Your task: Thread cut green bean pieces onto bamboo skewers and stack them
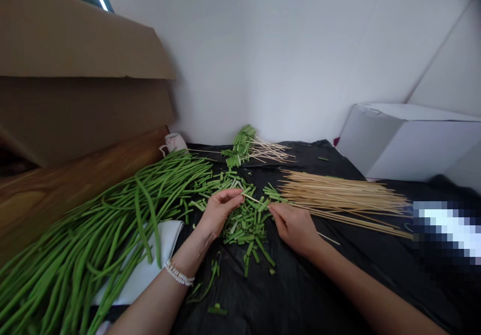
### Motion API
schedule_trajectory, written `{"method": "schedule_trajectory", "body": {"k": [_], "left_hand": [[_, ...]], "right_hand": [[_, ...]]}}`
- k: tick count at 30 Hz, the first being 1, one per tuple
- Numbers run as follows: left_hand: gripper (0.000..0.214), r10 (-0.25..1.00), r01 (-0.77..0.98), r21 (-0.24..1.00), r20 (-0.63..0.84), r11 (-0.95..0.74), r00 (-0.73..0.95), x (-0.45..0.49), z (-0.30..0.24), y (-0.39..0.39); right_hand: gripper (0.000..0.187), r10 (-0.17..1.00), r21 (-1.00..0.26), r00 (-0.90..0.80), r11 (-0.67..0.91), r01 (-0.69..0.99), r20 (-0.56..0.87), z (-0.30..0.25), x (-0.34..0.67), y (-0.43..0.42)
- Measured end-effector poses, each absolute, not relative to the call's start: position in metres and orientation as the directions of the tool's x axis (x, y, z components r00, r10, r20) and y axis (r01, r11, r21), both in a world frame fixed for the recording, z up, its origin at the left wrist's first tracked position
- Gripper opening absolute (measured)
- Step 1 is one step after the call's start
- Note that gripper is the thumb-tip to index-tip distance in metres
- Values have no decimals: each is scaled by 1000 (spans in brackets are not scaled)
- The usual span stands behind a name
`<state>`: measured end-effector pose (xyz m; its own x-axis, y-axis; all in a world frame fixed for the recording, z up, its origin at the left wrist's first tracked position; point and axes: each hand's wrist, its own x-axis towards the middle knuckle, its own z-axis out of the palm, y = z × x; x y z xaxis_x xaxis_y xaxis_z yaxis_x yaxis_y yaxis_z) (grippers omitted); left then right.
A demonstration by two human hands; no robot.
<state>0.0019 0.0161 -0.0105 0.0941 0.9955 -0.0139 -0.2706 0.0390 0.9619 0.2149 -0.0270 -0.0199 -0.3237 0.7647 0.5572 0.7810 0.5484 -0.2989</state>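
My right hand is closed in a pinch around a thin bamboo skewer, whose back end sticks out behind the hand toward the lower right. At the skewer's tip, the fingers of my left hand are pinched together on what looks like a small piece of green bean. Under both hands lies a loose heap of cut green bean pieces. Long uncut green beans are piled to the left, partly over a white sheet.
Bamboo skewers lie in a bundle at the right. Several skewers filled with bean pieces are stacked at the back. A mug, a cardboard box and a white box stand around the black plastic cover.
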Motion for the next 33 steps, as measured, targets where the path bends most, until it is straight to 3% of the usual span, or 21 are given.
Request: {"method": "schedule_trajectory", "body": {"k": [11,33], "left_hand": [[27,983,-419,890,-155,181,96,2,-2,15],[30,985,-388,907,-126,162,116,4,-5,13]], "right_hand": [[27,775,-301,-316,535,790,548,-19,215,-28],[27,779,-325,-322,545,773,538,-24,214,-28]]}}
